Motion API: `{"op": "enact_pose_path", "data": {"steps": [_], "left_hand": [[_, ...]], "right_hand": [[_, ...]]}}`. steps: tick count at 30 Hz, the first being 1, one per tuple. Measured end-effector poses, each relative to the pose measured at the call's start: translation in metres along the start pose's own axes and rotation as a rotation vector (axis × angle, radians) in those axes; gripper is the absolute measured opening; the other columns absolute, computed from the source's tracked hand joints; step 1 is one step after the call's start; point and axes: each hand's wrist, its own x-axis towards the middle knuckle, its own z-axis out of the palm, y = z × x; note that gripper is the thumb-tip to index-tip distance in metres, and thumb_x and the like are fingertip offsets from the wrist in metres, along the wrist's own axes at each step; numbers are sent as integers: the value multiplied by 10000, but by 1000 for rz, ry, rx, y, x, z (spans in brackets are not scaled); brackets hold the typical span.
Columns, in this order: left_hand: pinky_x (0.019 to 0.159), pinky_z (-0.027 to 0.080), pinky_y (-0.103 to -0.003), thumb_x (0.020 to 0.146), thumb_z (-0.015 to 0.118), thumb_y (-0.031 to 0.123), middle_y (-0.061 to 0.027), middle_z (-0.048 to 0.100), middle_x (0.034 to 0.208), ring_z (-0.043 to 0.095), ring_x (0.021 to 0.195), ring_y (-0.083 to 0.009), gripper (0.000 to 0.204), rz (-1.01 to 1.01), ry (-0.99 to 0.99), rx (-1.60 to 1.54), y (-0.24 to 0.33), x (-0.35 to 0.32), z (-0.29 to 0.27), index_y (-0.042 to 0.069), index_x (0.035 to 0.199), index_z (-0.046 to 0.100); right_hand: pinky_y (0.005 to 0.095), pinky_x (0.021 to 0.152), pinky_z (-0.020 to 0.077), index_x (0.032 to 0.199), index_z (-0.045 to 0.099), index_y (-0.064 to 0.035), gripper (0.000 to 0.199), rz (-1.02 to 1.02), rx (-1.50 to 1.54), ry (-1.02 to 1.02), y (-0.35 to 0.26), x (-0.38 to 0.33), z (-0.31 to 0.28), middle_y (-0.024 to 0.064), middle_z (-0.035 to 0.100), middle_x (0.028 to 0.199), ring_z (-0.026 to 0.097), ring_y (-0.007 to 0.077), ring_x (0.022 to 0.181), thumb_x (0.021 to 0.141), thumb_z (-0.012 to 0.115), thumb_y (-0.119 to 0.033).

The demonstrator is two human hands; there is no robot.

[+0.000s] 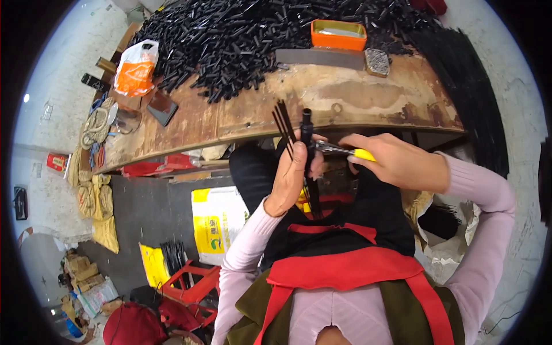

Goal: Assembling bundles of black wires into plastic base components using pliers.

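Note:
Just off the front edge of the wooden table, my left hand [288, 178] is closed round a dark tubular part [306, 125] that stands nearly upright. The same hand grips several thin black rods [282, 122], which fan out above its fingers. My right hand [405, 162] holds pliers [363, 154] with yellow handles. Their metal jaws reach left to the side of the tubular part, beside my left fingers. Whether the jaws bite on it I cannot tell. The lower ends of the held pieces run down toward my lap and are partly hidden.
Black tube pieces lie heaped on the table [397, 95]. An orange tray [338, 35], a grey metal block [376, 62] and a phone [161, 108] are there too. Long black rods [471, 86] hang over the right end. A red stool [192, 287] stands at lower left.

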Motion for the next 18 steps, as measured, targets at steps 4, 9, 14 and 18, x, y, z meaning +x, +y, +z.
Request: {"op": "enact_pose_path", "data": {"steps": [4,9,14,18], "left_hand": [[564,367,-248,1033,350,500,6,416,705,408,602,-97,580,-22,226,123,4,18,-22,-5,1301,448],[548,361,-226,994,421,550,17,435,708,416,616,-84,591,311,628,0,70,-6,-60,50,1303,476],[682,398,-292,1009,403,520,-14,421,764,414,687,-141,542,627,565,-260,116,-39,-39,19,1191,506],[776,440,-352,1000,430,497,-62,471,839,457,776,-192,522,476,552,-793,72,-42,-42,-15,1070,506]], "right_hand": [[467,880,462,1287,466,-6,519,100,-370,210,60,27,8,241,596,1142,567,434,1052,933,590,-365],[460,901,452,1119,561,-27,531,-302,-886,638,71,20,17,147,582,1043,550,372,1026,725,738,-336],[327,853,522,1154,605,22,344,-477,296,-44,18,-16,145,185,615,1184,639,252,1039,958,608,-260],[363,759,570,1437,321,-34,594,-88,1437,279,33,-47,122,202,528,1325,650,316,1015,903,579,-14]]}}
